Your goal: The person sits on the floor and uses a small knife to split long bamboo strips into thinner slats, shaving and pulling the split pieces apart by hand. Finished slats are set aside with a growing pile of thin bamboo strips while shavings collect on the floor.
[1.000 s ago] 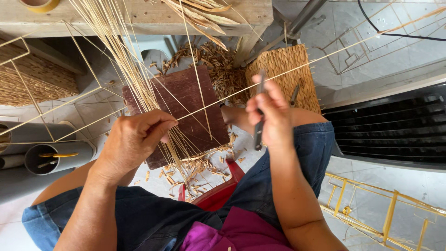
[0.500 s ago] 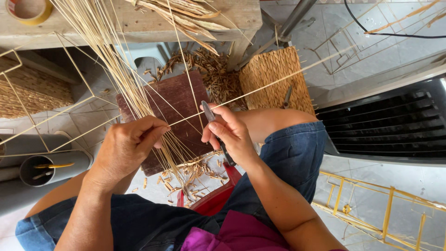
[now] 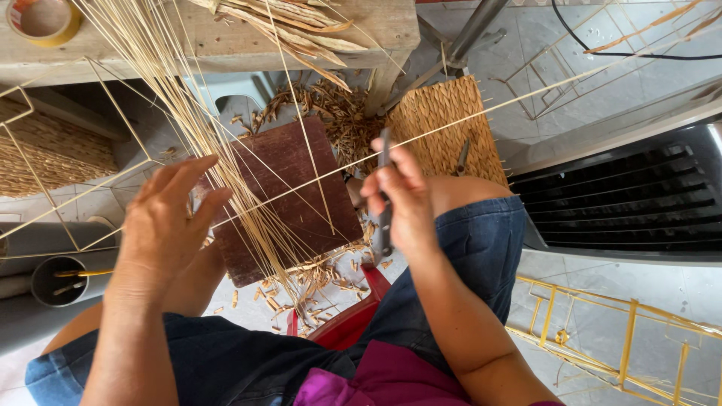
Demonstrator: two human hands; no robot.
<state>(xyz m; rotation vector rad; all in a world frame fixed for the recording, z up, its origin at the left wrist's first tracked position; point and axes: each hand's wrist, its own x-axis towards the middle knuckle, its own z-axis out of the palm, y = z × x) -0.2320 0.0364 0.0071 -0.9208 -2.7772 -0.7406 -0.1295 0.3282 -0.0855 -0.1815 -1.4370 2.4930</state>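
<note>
The right hand [image 3: 402, 199] has its grip closed round a slim dark tool [image 3: 384, 192], held upright with the thumb pressed along it, so that one end pokes up above the fingers and the handle end hangs below the palm. A single long pale reed strand [image 3: 481, 113] runs right past the top of that tool, slanting up to the far right and down to the left, and it looks taut, as if the tool is held there to work against it; whether it is a knife or a clipper I cannot tell.

The left hand [image 3: 169, 225] is open, fingers spread and curved, resting against the fan of pale reed strands [image 3: 173, 98] where they gather low. It seems to steady the bundle rather than pinch it.

Under both hands lies a dark reddish-brown board [image 3: 301, 188], with the strands crossing over it. Short trimmings [image 3: 316, 282] litter its near edge and the floor just beside it, and a heap of brown scraps [image 3: 331, 113] lies beyond the board.

Further out, a woven mat panel [image 3: 444, 128] leans near the person's right knee. A rough wooden bench [image 3: 226, 41] stands across the top, carrying dried leaf strips [image 3: 293, 26] and a roll of yellow tape [image 3: 41, 19]. Thin yellow wire frames [image 3: 617, 331] lie on the pale tiled floor [image 3: 587, 105], a dark slatted appliance [image 3: 624, 203] sits to the right, and a grey tube [image 3: 56, 282] holding a few sticks is at the left.
</note>
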